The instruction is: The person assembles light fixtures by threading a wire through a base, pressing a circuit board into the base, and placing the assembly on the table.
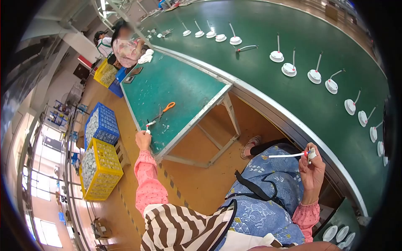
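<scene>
My left hand [143,140] is at the near left corner of the green side table [180,83], its fingers closed on a small white part [148,126] with a bit of red. Beyond it on that table lie scissors [168,107] with an orange handle. On the right, my right hand [312,165] is closed around a small white and metal piece [311,153], from which a white tube [289,155] with a red band points left. This hand is over my lap, beside the metal edge of the long green belt.
White round parts [289,70] with upright tubes stand in a row along the green belt [259,83]. A yellow crate [104,171] and a blue crate [106,125] are at the left. Two people [125,50] are at the far left. White discs [331,233] lie at the lower right.
</scene>
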Demonstrator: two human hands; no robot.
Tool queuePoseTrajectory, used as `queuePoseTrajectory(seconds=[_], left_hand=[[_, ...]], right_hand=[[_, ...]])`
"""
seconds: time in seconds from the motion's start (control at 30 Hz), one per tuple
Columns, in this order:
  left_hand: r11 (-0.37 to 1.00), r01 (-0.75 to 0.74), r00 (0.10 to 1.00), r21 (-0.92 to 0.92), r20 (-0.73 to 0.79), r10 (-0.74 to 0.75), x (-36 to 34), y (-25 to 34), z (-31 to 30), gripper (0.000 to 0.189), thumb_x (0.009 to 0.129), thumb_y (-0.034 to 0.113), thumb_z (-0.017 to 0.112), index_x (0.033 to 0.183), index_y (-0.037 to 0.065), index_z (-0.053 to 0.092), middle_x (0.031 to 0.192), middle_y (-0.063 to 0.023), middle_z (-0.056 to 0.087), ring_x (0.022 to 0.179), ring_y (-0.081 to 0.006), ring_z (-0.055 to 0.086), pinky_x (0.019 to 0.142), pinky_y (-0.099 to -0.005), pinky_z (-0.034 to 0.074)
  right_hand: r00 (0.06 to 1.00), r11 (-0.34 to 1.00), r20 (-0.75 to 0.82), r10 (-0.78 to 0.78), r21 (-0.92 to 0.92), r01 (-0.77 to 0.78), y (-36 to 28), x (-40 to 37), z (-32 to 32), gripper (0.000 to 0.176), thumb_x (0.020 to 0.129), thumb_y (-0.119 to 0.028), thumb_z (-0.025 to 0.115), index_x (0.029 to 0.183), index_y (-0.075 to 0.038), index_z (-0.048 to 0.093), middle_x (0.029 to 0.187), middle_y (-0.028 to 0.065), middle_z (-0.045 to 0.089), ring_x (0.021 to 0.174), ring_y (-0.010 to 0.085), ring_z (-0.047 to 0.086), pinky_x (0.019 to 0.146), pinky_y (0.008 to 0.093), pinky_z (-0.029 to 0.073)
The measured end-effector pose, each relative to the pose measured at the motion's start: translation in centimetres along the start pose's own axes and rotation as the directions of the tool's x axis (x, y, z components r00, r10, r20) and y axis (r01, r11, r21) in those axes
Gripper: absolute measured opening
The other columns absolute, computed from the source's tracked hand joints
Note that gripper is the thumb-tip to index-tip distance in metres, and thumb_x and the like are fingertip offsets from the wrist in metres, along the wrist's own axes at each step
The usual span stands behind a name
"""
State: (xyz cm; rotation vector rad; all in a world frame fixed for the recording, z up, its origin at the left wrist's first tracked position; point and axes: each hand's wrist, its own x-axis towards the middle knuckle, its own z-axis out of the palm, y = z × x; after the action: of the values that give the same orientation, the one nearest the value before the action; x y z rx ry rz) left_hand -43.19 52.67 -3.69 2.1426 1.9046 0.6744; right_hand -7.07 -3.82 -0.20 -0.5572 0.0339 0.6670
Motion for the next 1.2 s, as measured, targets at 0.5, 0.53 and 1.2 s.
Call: queuePoseTrajectory(seconds=[0.5, 0.53, 1.2], left_hand=[[0.379, -0.099, 0.713, -0.92, 0.2, 0.672, -14.6, 26.6, -1.2, 0.013, 0.099, 0.008, 0.06, 0.101, 0.0, 0.07, 0.079, -0.0024, 0.065, 0.07, -0.0091, 0.06, 0.066, -0.0236, 0.049], [0.359, -0.129, 0.655, -0.924, 0.193, 0.731, -15.7, 28.4, -0.5, 0.014, 0.099, 0.01, 0.059, 0.101, 0.0, 0.069, 0.079, -0.0023, 0.064, 0.07, -0.0098, 0.061, 0.067, -0.0242, 0.049], [0.135, 0.158, -0.603, -0.978, 0.013, 0.798, -47.6, 49.2, -1.0, 0.015, 0.094, 0.007, 0.065, 0.101, -0.006, 0.068, 0.083, -0.0044, 0.061, 0.068, -0.0104, 0.06, 0.063, -0.0241, 0.048]], right_hand=[[0.995, 0.996, -0.067, -0.076, 0.038, 0.079, -0.1, -1.6, -2.7, 0.033, 0.084, 0.005, 0.056, 0.117, 0.006, 0.059, 0.095, 0.009, 0.063, 0.072, 0.0126, 0.06, 0.049, 0.0201, 0.041], [0.993, 0.995, -0.077, -0.089, 0.031, 0.092, -0.2, -1.9, -3.0, 0.033, 0.084, 0.005, 0.055, 0.117, 0.006, 0.059, 0.096, 0.0084, 0.063, 0.074, 0.0121, 0.06, 0.05, 0.0205, 0.04], [0.888, 0.942, -0.365, -0.281, 0.071, 0.327, 2.8, -8.4, -9.6, 0.022, 0.093, -0.009, 0.063, 0.114, -0.001, 0.066, 0.101, 0.0036, 0.07, 0.081, 0.0083, 0.065, 0.056, 0.0194, 0.044]])
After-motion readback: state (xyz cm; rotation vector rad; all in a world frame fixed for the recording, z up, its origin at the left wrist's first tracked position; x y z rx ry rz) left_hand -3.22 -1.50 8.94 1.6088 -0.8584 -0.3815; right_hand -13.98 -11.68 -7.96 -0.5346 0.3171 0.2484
